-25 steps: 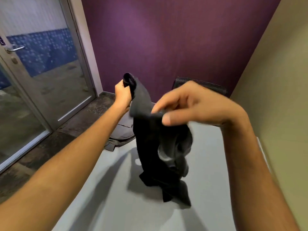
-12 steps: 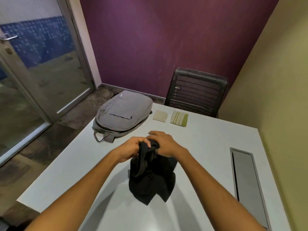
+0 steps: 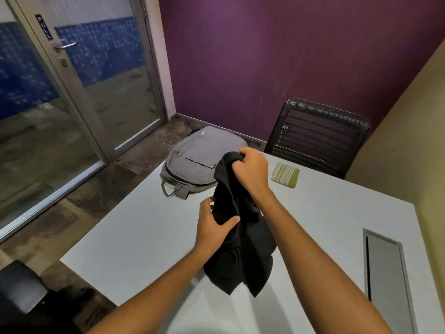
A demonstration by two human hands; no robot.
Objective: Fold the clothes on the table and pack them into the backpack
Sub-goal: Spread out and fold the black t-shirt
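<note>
Right hand fists the top of the limp black cloth garment mid-frame, left hand pinches its side; bunched fabric risks folding crooked, grey fabric backpack upper centre looks zipped.

Both hands, right hand above left hand, grip a black garment over the white table.

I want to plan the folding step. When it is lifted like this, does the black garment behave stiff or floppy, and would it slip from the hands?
The black garment looks floppy: it hangs limp and bunched below the right hand. It is probably light, since the left hand holds it with only a thumb pinch. Slipping seems unlikely; the cloth looks matte, not glossy.
</note>
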